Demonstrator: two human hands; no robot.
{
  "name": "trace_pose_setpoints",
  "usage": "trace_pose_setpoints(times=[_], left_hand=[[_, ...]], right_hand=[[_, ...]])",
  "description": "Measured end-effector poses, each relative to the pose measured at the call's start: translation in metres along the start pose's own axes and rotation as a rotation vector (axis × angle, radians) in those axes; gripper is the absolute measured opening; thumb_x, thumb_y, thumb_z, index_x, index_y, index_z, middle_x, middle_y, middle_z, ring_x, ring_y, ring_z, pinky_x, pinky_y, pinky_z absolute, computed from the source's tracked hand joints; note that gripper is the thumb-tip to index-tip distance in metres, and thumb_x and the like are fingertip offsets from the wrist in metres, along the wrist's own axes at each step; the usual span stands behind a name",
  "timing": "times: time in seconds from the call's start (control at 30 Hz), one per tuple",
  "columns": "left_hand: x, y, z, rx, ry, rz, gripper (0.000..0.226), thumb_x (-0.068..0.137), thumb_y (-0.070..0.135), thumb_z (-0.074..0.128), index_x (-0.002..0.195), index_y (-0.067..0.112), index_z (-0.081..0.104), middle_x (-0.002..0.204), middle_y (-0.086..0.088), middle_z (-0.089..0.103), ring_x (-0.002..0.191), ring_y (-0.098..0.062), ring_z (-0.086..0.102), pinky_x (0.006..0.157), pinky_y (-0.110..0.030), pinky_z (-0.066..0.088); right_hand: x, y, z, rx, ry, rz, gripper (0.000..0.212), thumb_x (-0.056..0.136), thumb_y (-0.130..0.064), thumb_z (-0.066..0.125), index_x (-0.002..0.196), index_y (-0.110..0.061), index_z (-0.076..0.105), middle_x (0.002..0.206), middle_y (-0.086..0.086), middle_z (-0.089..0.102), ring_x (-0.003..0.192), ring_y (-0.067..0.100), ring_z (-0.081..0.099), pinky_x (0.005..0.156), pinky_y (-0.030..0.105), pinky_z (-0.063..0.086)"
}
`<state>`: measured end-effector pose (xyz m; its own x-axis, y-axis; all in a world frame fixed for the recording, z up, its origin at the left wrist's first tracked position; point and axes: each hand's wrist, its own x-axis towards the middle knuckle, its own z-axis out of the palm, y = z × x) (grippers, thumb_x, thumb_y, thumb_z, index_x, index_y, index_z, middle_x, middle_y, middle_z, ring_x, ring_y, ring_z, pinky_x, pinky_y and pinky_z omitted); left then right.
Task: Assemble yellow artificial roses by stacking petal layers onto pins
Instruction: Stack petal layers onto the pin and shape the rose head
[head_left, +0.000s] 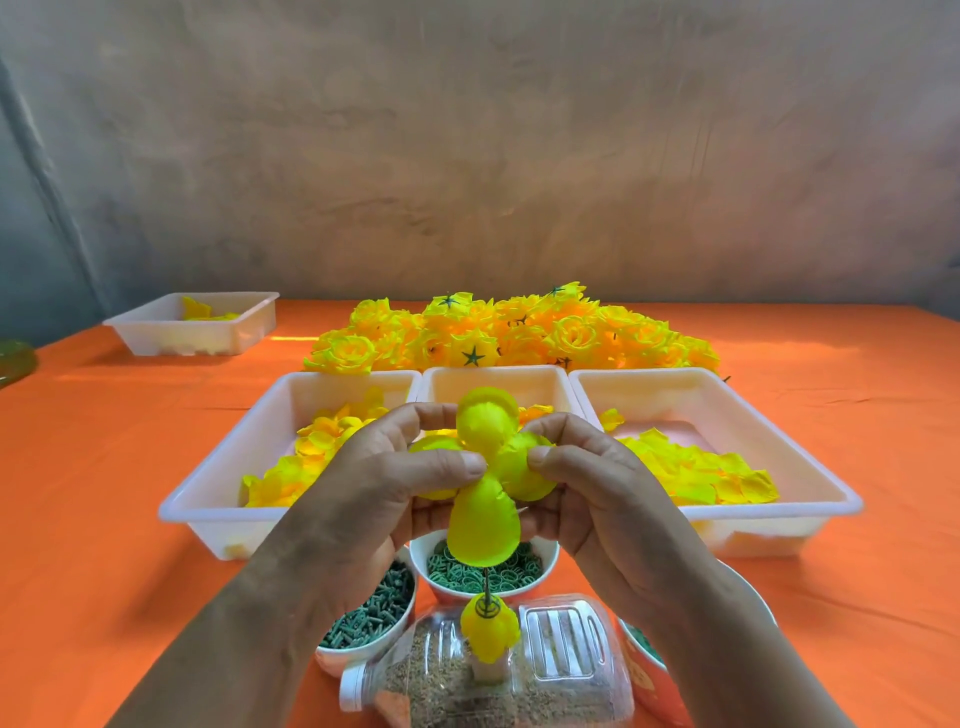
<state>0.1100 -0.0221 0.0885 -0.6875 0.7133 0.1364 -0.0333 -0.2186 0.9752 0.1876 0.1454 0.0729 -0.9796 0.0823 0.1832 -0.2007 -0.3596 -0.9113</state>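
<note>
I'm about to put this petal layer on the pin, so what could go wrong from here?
1. The petal layer, pinched by your left hand and right hand, hangs close above the pin; it may go on off-centre, or a finger may get pricked.
2. The pin stands on a plastic bottle lying on its side; pressing hard might roll it against the bowls.

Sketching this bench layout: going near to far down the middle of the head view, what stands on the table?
Clear bottle bearing the part-built rose → bowl of green rings → middle white tray → pile of finished roses.
</note>
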Motion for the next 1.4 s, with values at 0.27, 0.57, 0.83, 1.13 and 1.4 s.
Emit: trace_pose_setpoints(times=[0.27, 0.57, 0.83, 1.13, 1.4], left_hand=[[-0.008, -0.002, 0.011, 0.158, 0.188, -0.005, 0.046, 0.06, 0.013, 0.076, 0.104, 0.019, 0.063, 0.078, -0.01, 0.075, 0.068, -0.025, 0.073, 0.052, -0.026, 0.055], [-0.021, -0.006, 0.012, 0.239, 0.209, -0.126, 0.057, 0.055, 0.014, 0.078, 0.109, 0.019, 0.058, 0.074, -0.011, 0.072, 0.062, -0.022, 0.07, 0.05, -0.029, 0.054], [-0.026, -0.013, 0.012, 0.217, 0.209, -0.174, 0.057, 0.055, 0.01, 0.075, 0.109, 0.015, 0.057, 0.07, -0.012, 0.069, 0.061, -0.024, 0.069, 0.05, -0.03, 0.054], [-0.019, -0.015, 0.013, 0.197, 0.217, -0.167, 0.057, 0.055, 0.009, 0.073, 0.11, 0.015, 0.058, 0.069, -0.009, 0.07, 0.062, -0.024, 0.069, 0.052, -0.031, 0.055], [-0.018, -0.014, 0.014, 0.211, 0.228, -0.18, 0.057, 0.054, 0.01, 0.074, 0.108, 0.018, 0.059, 0.073, -0.014, 0.067, 0.063, -0.028, 0.068, 0.052, -0.031, 0.055]], right_hand=[[-0.004, -0.003, 0.009, -0.276, 0.069, -0.021, 0.032, 0.072, -0.022, 0.079, 0.096, -0.014, 0.059, 0.068, 0.001, 0.066, 0.058, 0.014, 0.062, 0.053, 0.027, 0.048], [-0.012, 0.009, 0.009, -0.279, 0.054, 0.033, 0.029, 0.065, -0.019, 0.074, 0.091, -0.017, 0.062, 0.065, 0.0, 0.064, 0.056, 0.014, 0.061, 0.051, 0.024, 0.048], [-0.017, 0.017, 0.008, -0.276, 0.074, 0.07, 0.027, 0.064, -0.018, 0.074, 0.089, -0.017, 0.063, 0.068, 0.004, 0.062, 0.06, 0.018, 0.062, 0.055, 0.027, 0.049], [-0.015, 0.017, 0.004, -0.295, 0.116, 0.056, 0.026, 0.066, -0.021, 0.073, 0.089, -0.015, 0.063, 0.078, 0.011, 0.067, 0.069, 0.021, 0.062, 0.062, 0.031, 0.049], [-0.017, 0.018, 0.003, -0.252, 0.115, 0.067, 0.027, 0.066, -0.016, 0.072, 0.089, -0.008, 0.06, 0.071, 0.006, 0.064, 0.064, 0.019, 0.06, 0.059, 0.032, 0.05]])
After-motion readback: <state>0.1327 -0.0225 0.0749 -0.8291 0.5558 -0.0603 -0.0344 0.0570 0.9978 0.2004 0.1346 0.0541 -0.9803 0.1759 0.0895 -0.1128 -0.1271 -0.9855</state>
